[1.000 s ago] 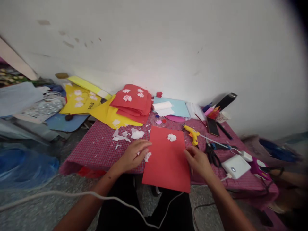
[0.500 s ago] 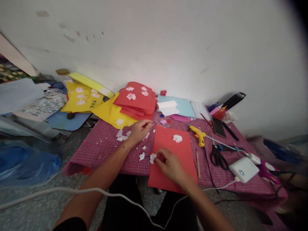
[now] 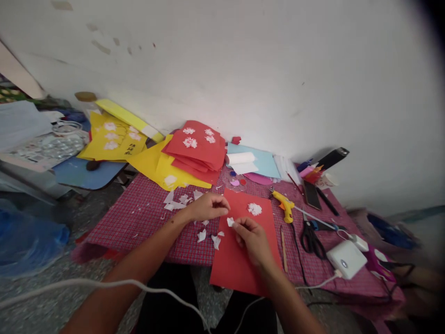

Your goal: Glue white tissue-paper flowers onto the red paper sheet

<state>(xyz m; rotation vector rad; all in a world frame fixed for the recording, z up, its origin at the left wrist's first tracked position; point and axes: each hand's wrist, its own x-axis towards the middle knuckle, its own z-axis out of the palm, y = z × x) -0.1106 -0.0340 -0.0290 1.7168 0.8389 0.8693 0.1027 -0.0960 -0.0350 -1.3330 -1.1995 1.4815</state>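
Note:
My right hand (image 3: 253, 236) pinches a small white paper piece (image 3: 230, 222) between thumb and fingertips, above a red paper sheet (image 3: 243, 269). Just to its left, my left hand (image 3: 210, 206) hovers with curved fingers; thumb and fingers are apart and nothing shows between them. Near the top of the red sheet sits a crumpled white paper flower (image 3: 255, 209). A folded white scrap (image 3: 216, 241) lies at the sheet's left edge, and another paper scrap (image 3: 201, 235) rests on the checked cloth beside it.
A yellow glue gun (image 3: 285, 204), wooden stick (image 3: 283, 248), black scissors (image 3: 313, 241) and white power bank (image 3: 346, 259) lie to the right. Red sheets with flowers (image 3: 198, 144) and a yellow sheet (image 3: 153, 164) are stacked at the back. A white cable (image 3: 135, 281) crosses in front.
My right hand has lifted from the sheet's left edge up and rightward, now with a small white piece. My left hand has come down and right, closer to it. The view has shifted slightly.

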